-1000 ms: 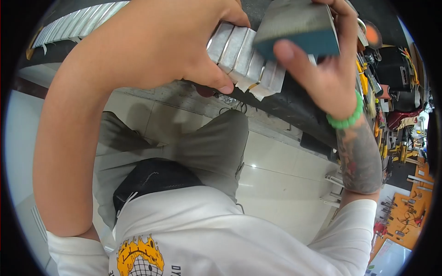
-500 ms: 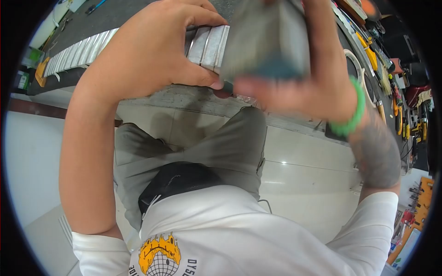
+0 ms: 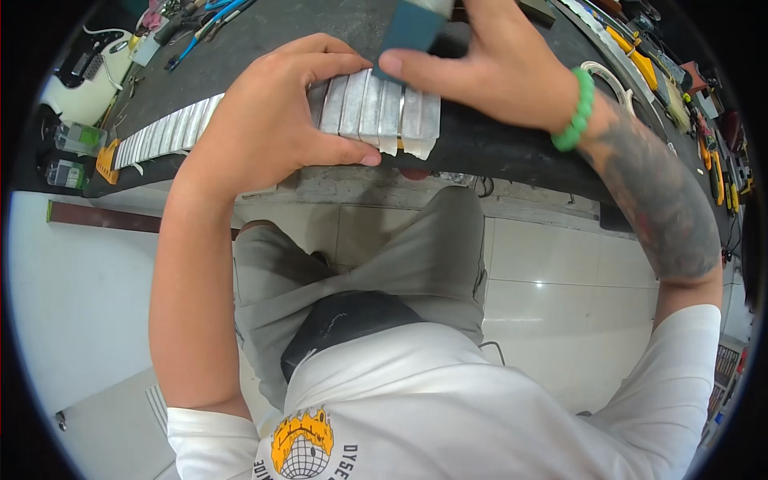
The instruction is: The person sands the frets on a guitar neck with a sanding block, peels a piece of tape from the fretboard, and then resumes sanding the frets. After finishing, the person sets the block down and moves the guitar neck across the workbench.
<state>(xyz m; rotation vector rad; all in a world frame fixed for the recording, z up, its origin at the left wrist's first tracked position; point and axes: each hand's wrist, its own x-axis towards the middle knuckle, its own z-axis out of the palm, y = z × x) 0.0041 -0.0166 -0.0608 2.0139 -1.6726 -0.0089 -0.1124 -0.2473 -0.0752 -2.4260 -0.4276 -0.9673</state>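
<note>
A guitar neck, its fretboard covered in strips of silvery-white tape between the frets, lies along the bench's near edge. My left hand is closed across it, thumb on the near side and fingers on the far side. The wooden headstock shows at the left end. In my right hand is a blue-grey block, with the thumb pressed along its near end. The block's near end overlaps the neck's far edge in this view; its far part is cut off by the frame.
The neck rests on a dark bench mat. Blue-handled tools lie at the back left, beside small clear containers. To the right are a tape roll, a yellow-handled tool and several hand tools.
My right hand has moved the block up and away from me, uncovering the taped right end of the neck. The left hand keeps its grip. The view has shifted slightly.
</note>
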